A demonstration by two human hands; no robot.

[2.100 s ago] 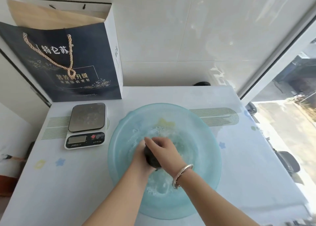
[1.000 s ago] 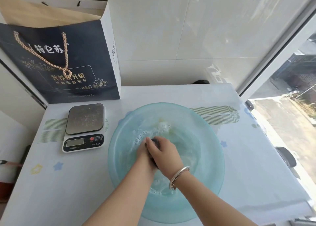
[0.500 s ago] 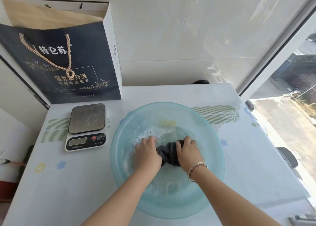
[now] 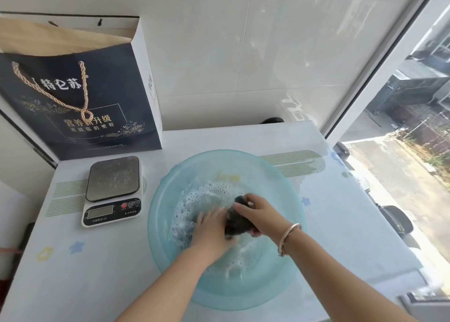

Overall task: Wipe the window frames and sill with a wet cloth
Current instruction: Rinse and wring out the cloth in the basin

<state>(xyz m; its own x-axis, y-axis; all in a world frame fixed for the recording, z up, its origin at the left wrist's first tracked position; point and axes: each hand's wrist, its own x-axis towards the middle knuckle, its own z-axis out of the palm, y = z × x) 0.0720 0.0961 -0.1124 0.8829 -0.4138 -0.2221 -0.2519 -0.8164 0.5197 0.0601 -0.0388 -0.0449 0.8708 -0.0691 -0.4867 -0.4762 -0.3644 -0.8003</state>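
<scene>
White counter (image 4: 341,236) beside a window frame (image 4: 379,83). In the soapy basin (image 4: 165,200), the left hand (image 4: 211,231) and right hand (image 4: 260,215) both grip a dark cloth (image 4: 237,221) bunched between them; exact finger positions appear hidden. Risk: vigorous wringing may slop suds onto the kitchen scale (image 4: 113,191) just left of the left hand.
</scene>
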